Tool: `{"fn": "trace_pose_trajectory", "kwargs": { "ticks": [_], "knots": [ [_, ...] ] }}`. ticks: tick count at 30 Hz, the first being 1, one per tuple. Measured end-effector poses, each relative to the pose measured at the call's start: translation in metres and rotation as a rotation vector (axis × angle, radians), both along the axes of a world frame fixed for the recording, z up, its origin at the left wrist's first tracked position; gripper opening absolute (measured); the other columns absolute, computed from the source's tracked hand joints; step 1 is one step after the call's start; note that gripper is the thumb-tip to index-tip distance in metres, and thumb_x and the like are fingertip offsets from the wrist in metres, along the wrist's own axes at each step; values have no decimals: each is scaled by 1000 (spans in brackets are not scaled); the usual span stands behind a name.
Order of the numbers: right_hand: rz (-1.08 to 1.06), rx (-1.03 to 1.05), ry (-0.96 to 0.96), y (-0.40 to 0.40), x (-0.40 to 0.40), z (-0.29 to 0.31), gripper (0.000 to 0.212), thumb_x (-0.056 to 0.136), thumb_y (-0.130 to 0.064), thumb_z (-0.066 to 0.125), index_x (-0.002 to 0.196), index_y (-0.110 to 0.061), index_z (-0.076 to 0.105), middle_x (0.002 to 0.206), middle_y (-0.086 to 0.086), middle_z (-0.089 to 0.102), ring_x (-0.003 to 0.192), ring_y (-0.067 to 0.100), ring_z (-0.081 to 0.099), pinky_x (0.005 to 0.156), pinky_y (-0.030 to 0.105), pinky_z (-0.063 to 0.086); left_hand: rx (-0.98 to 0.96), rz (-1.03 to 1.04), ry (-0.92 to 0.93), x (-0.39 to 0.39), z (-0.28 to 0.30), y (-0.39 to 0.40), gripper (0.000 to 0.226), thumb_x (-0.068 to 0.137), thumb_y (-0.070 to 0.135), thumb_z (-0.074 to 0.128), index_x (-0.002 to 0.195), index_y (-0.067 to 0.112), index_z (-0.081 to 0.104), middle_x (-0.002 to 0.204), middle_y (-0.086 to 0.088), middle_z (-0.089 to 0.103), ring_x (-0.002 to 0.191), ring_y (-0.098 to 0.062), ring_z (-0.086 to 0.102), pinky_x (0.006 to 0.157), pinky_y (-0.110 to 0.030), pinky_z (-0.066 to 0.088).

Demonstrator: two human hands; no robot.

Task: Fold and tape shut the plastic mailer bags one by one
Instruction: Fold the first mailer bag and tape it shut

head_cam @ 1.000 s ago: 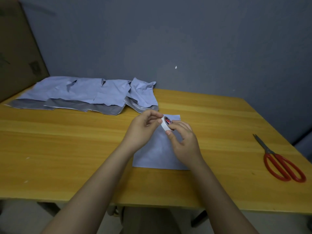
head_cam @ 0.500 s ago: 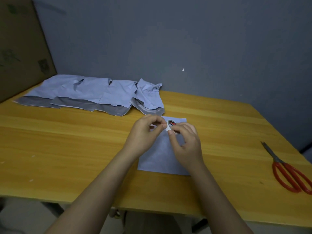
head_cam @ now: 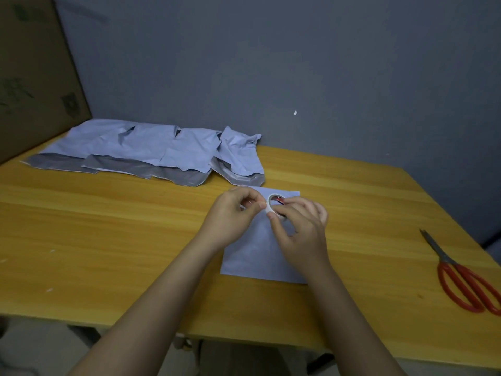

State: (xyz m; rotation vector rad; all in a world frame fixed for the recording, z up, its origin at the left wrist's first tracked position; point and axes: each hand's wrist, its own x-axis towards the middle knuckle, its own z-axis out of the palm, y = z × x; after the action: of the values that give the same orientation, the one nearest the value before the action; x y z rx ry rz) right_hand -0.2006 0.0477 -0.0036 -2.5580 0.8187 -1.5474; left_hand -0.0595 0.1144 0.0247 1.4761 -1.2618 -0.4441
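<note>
While both hands meet just above the centre of the frame, a small white roll of tape (head_cam: 274,207) sits pinched between them, raised over the far end of a folded pale blue mailer bag (head_cam: 257,251) that lies flat on the yellow wooden surface (head_cam: 108,240). The left hand (head_cam: 233,213) is curled with its thumb and forefinger closed narrowly at the roll's left edge, apparently on the tape's loose end, though that end is too small to make out. The right hand (head_cam: 301,234) grips the roll from the right and below, fingers wrapped around its rim, the red-and-blue printed core showing through the hole. Bare forearms run up from the lower edge of the frame. At upper left, a row of crumpled blue mailer bags (head_cam: 151,147) with grey undersides lies overlapped along the back of the surface, against a grey wall (head_cam: 298,63). A brown cardboard box (head_cam: 35,71) stands at the far left edge. Red-handled scissors (head_cam: 461,278) rest closed at the right, well apart from the hands.
</note>
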Motion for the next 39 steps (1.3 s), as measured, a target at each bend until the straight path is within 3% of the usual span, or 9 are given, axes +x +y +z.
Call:
{"fn": "trace_pose_trajectory", "kwargs": {
  "ticks": [4, 8, 15, 22, 31, 34, 39],
  "knots": [
    [36, 30, 25, -3, 0, 1, 21, 87, -29, 56, 85, -14, 70, 82, -5, 68, 87, 8, 56, 109, 33, 22, 6, -1, -40, -1, -3, -2, 17, 89, 10, 61, 79, 24, 61, 87, 2, 60, 78, -7, 54, 73, -20, 44],
    [-2, 86, 22, -3, 2, 0, 23, 87, -33, 55, 85, -16, 70, 75, -9, 62, 82, 6, 53, 111, 30, 18, -5, 2, -71, -4, -6, -3, 19, 90, 9, 58, 79, 24, 57, 85, 8, 54, 79, -5, 52, 70, -14, 39],
    [-9, 179, 3, -2, 2, -6, 26, 86, -40, 54, 87, -21, 72, 72, -9, 62, 81, 5, 55, 110, 31, 19, -6, 22, -120, -9, -14, -2, 12, 93, 10, 55, 84, 19, 56, 86, 7, 55, 83, -9, 53, 74, -21, 42],
    [-44, 211, -28, 0, 5, -2, 27, 86, -46, 52, 98, -29, 69, 78, -22, 59, 85, -2, 56, 105, 30, 17, -31, 42, -197, -13, -14, -2, 8, 95, 13, 51, 88, 17, 53, 86, 5, 55, 84, -13, 52, 74, -31, 46],
    [-72, 227, 8, 0, 3, 2, 25, 86, -50, 49, 96, -33, 66, 72, -28, 52, 81, -3, 54, 85, 27, 20, -67, 46, -256, -16, -15, -1, 9, 95, 12, 49, 87, 16, 51, 80, 16, 48, 81, -9, 47, 69, -23, 37],
    [-74, 232, 3, 0, 4, 2, 25, 86, -51, 48, 94, -34, 64, 71, -22, 54, 76, -3, 55, 82, 28, 20, -64, 43, -247, -15, -15, -1, 10, 95, 12, 49, 87, 17, 51, 81, 16, 49, 81, -7, 47, 69, -21, 37],
    [97, 315, -48, -1, 1, 5, 18, 84, -45, 55, 99, -36, 51, 66, -10, 59, 79, -1, 57, 100, 28, 25, -62, 55, -147, -8, -14, -1, 16, 94, 6, 49, 83, 17, 50, 76, 14, 49, 71, 1, 47, 62, -13, 34]
  ]
}}
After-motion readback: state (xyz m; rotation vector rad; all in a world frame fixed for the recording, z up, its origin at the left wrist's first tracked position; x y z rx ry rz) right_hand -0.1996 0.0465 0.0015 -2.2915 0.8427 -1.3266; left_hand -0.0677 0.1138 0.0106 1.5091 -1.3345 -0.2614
